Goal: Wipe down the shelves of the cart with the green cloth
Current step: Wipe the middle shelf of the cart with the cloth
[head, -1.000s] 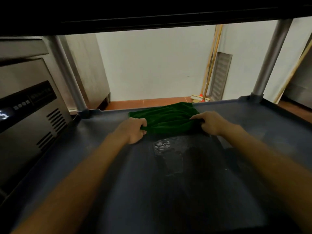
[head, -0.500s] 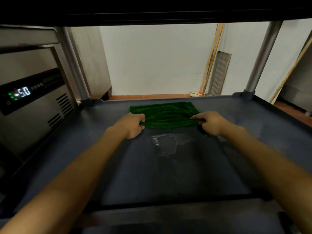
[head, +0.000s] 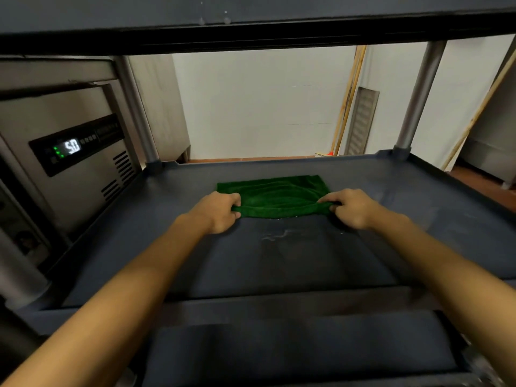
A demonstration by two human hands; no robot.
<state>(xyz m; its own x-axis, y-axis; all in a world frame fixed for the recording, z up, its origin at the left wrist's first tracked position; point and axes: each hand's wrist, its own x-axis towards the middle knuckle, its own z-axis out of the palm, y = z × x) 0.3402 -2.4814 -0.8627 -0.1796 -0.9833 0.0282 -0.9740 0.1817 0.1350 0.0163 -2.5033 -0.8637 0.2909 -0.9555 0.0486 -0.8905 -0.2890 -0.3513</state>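
We see the cloth lying flat on the far middle of the shelf. Our left hand pinches its near left corner, our right hand its near right corner. A wet streak lies just nearer.

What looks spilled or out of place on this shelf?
A small wet patch glistens on the shelf, just on the near side of the green cloth: probably liquid not yet wiped. Nothing else stands out.
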